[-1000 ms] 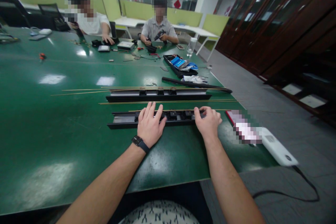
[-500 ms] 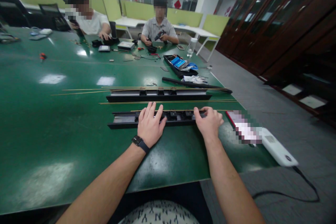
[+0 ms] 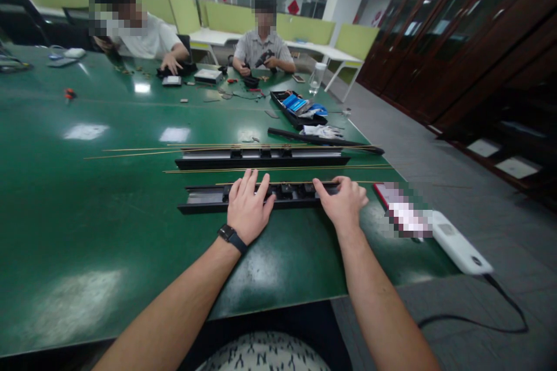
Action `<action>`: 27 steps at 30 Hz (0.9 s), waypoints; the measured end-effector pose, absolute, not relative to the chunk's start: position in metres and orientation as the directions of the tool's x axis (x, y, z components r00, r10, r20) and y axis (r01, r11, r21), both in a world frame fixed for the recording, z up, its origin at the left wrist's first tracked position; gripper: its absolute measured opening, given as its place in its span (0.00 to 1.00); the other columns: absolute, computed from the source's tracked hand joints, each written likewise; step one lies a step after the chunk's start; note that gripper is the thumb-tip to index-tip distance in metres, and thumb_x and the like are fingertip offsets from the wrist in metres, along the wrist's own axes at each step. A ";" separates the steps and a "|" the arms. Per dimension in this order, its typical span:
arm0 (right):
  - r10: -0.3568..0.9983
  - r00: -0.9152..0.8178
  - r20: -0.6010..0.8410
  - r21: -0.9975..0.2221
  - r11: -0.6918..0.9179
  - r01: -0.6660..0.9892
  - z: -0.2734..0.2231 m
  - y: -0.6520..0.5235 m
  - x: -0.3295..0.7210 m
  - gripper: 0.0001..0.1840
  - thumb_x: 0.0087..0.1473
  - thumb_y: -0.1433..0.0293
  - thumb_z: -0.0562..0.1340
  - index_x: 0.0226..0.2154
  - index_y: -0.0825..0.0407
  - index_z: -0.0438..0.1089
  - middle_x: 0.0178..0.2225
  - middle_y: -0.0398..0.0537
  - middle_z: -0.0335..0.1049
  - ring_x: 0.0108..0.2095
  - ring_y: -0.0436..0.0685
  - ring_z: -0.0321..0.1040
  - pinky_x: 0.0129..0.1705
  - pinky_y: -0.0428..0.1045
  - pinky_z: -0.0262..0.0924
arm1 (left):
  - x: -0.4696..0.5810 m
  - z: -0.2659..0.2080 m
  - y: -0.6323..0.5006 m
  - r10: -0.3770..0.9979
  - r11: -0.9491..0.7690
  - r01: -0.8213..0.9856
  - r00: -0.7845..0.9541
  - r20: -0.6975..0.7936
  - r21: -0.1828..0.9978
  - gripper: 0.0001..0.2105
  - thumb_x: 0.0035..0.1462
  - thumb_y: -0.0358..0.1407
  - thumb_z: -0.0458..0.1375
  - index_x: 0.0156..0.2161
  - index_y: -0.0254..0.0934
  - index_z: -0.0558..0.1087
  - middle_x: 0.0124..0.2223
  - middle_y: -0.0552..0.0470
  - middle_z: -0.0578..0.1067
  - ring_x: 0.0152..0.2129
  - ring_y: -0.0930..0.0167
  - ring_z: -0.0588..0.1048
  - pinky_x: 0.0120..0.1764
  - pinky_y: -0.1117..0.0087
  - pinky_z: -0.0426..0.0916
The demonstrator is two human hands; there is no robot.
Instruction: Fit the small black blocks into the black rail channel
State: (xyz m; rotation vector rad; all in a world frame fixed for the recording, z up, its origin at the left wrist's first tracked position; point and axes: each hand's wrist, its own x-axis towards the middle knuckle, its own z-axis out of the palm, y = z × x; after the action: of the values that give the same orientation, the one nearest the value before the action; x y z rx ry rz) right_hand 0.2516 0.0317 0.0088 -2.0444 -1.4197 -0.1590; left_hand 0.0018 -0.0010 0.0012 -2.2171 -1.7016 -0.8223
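A black channel rail (image 3: 202,207) with a silvery inner face and several small black blocks (image 3: 286,190) lies crosswise in front of me. My left hand (image 3: 250,206) rests across its left-middle part, palm down with fingers spread. At the rail's right end, my right hand (image 3: 343,202) is curled around it, the thumb reaching left toward a block. Its fingertips are partly hidden. A thin brass-coloured rod (image 3: 300,182) runs along the rail's far edge and passes behind both hands.
Beyond lie a second black rail (image 3: 261,161), more thin rods (image 3: 191,171) and a dark bar (image 3: 326,140). A black tray (image 3: 300,110) holds blue items beside white gloves (image 3: 322,131). To the right are a red-edged phone (image 3: 383,194) and a white cabled device (image 3: 461,246). Two people sit opposite.
My right thumb has stretched left along the rail, and the right hand has shifted slightly left. My left hand stays put. The person at the far left leans further left.
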 end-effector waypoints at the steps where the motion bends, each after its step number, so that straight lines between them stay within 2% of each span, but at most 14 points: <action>1: 0.803 0.405 0.437 -0.428 -0.211 0.879 0.009 0.031 0.252 0.33 0.55 0.38 0.62 0.44 0.48 0.73 0.46 0.56 0.73 0.51 0.69 0.61 0.56 0.62 0.52 | 0.002 0.001 -0.001 0.814 -0.302 0.941 0.170 0.555 0.154 0.25 0.72 0.44 0.51 0.68 0.37 0.69 0.71 0.35 0.67 0.72 0.54 0.60 0.69 0.49 0.58; 13: 0.821 0.350 0.452 -0.417 -0.153 0.896 0.006 0.031 0.254 0.30 0.58 0.40 0.59 0.46 0.47 0.75 0.45 0.55 0.72 0.49 0.68 0.60 0.55 0.63 0.51 | 0.002 0.001 -0.001 0.817 -0.301 0.938 0.160 0.554 0.174 0.25 0.71 0.44 0.52 0.68 0.37 0.69 0.71 0.35 0.67 0.72 0.53 0.60 0.69 0.49 0.57; 27: 0.781 0.424 0.458 -0.408 -0.239 0.881 0.005 0.034 0.257 0.27 0.59 0.43 0.60 0.43 0.48 0.75 0.45 0.57 0.72 0.50 0.69 0.60 0.54 0.62 0.52 | 0.002 0.002 -0.001 0.814 -0.312 0.932 0.162 0.558 0.184 0.25 0.71 0.43 0.51 0.69 0.37 0.68 0.72 0.36 0.66 0.72 0.55 0.59 0.70 0.49 0.56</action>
State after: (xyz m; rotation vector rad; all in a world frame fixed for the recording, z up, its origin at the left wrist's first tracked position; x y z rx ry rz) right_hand 0.2567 0.0341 0.0049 -2.0638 -1.3987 -0.2096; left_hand 0.0021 -0.0013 0.0016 -2.2318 -1.7066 -0.8612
